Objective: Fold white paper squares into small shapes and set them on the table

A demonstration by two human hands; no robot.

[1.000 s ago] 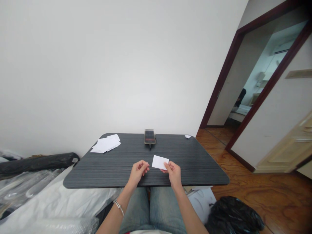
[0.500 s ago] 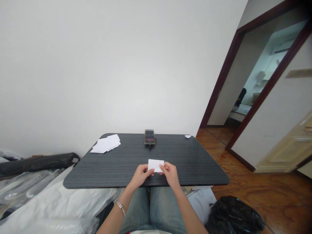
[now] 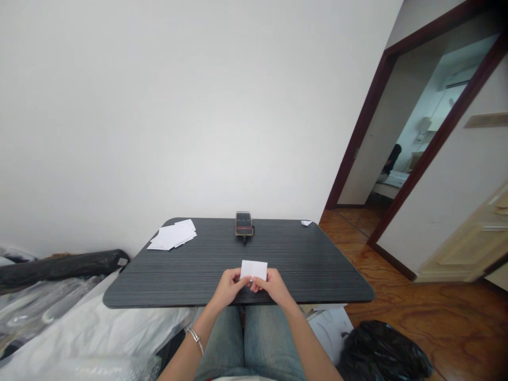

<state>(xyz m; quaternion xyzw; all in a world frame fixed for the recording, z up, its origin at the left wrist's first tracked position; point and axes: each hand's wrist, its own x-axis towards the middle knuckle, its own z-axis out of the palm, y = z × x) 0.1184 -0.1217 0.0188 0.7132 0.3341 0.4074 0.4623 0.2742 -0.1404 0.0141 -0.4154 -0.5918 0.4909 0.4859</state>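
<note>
A small white piece of paper, apparently folded, is held up near the front edge of the dark table. My left hand pinches its lower left part, thumb on the near face. On the other side, my right hand grips the lower right part, its thumb close to the left thumb at the bottom edge. The fingers behind the paper are partly hidden.
Several white sheets lie in a loose stack at the table's back left. A small dark device stands at the back middle. One small folded white paper lies at the back right corner. A black plastic bag sits on the floor at right.
My right thumb and fingers have slid left along the paper's bottom edge, closer to my left thumb. The paper stays in nearly the same place.
</note>
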